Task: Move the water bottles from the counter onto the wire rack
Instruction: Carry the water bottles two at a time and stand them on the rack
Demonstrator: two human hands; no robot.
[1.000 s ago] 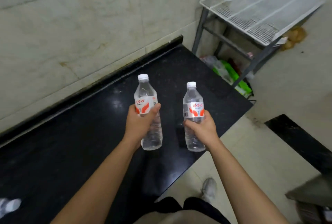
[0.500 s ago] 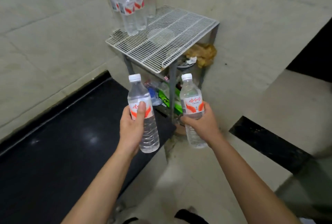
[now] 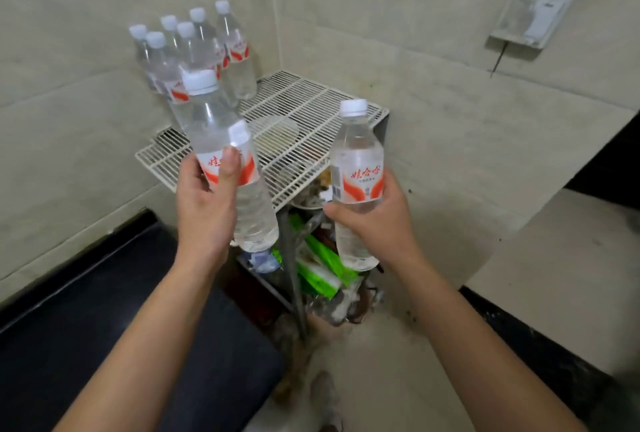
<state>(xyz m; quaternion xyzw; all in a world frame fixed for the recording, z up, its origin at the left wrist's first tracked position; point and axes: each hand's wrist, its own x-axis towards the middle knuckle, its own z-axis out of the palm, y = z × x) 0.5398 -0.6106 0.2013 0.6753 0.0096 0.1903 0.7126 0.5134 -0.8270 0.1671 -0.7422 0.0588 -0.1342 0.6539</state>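
My left hand (image 3: 204,203) grips a clear water bottle (image 3: 221,141) with a white cap and a red and white label, tilted slightly left over the front edge of the white wire rack (image 3: 304,120). In my right hand (image 3: 377,220) is a second, upright water bottle (image 3: 356,168), held in the air just off the rack's right front corner. Several identical bottles (image 3: 232,51) stand clustered on the rack's far left corner against the wall.
The black counter (image 3: 104,310) runs along the wall at the lower left, ending beside the rack. Green packets and clutter (image 3: 322,265) fill the space under the rack. A black-edged step (image 3: 554,293) lies at the right. A wall fixture (image 3: 533,16) hangs upper right.
Both hands have carried their bottles away from the counter and closer to the rack. The view has swung right, and the rack now sits directly behind the bottles.
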